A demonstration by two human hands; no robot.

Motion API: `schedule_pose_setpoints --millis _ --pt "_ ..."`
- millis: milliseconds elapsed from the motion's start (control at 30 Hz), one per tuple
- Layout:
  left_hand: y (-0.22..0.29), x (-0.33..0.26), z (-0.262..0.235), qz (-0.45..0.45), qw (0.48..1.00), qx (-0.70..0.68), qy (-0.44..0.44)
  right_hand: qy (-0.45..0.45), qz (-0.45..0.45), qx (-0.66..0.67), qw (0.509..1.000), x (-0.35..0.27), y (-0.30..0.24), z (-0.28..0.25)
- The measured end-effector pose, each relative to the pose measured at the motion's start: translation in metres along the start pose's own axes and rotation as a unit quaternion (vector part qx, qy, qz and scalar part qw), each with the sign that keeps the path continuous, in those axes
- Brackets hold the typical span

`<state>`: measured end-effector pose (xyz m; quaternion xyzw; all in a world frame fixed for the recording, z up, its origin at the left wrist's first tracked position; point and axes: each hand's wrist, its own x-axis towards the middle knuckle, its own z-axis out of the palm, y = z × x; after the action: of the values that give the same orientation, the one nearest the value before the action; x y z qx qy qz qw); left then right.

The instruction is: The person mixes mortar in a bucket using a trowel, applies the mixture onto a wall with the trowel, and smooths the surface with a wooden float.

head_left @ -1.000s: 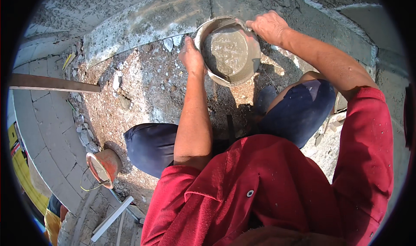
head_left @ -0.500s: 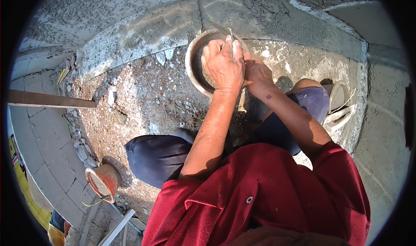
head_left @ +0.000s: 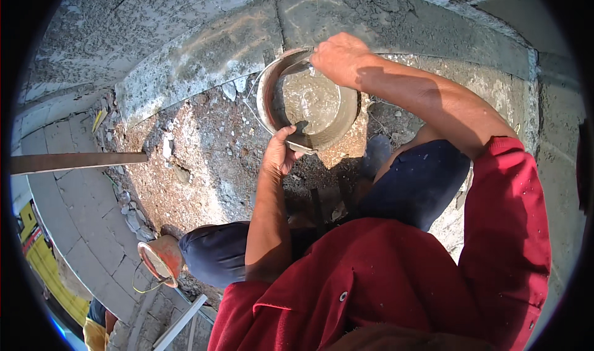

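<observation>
A round, dirt-crusted bucket [head_left: 265,97] stands tilted on the ground in front of me, with wet grey mortar [head_left: 309,100] inside. My left hand [head_left: 283,153] grips its near rim, thumb over the edge and fingers below. A dark patch lies beside the thumb; I cannot tell whether it is shadow. At the far rim my right hand [head_left: 339,59] is closed, back of the hand up. A thin grey edge shows to the left of its fingers, but what it holds is hidden. The bucket's wire handle [head_left: 249,100] hangs at the left side.
Rubble and broken chips cover the ground [head_left: 192,141]. A curved cement wall [head_left: 204,48] runs along the far side. From the left juts a wooden beam [head_left: 80,162]. A small reddish bucket [head_left: 162,259] stands by my left knee, and a pale bar [head_left: 179,323] lies below it.
My hands were together over the bucket beside a thin blade; now they are apart, left at the near rim, right at the far rim. The bucket tilts differently and its mortar shows.
</observation>
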<state>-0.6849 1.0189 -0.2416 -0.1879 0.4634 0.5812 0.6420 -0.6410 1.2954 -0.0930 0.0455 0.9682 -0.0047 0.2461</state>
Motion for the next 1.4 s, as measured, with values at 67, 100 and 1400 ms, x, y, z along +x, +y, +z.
schedule_pose_setpoints --millis 67,100,1400 --pt "-0.001 0.004 -0.002 -0.002 1.000 -0.006 0.028 -0.016 -0.059 0.019 0.998 0.002 -0.039 0.022" --pt "-0.002 0.005 0.001 -0.003 0.999 -0.011 0.045 -0.032 -0.110 0.031 0.993 -0.006 -0.055 0.025" --pt "0.217 -0.752 0.350 0.303 0.952 -0.014 0.033 0.000 0.036 0.201 0.979 -0.466 -0.117 -0.664"
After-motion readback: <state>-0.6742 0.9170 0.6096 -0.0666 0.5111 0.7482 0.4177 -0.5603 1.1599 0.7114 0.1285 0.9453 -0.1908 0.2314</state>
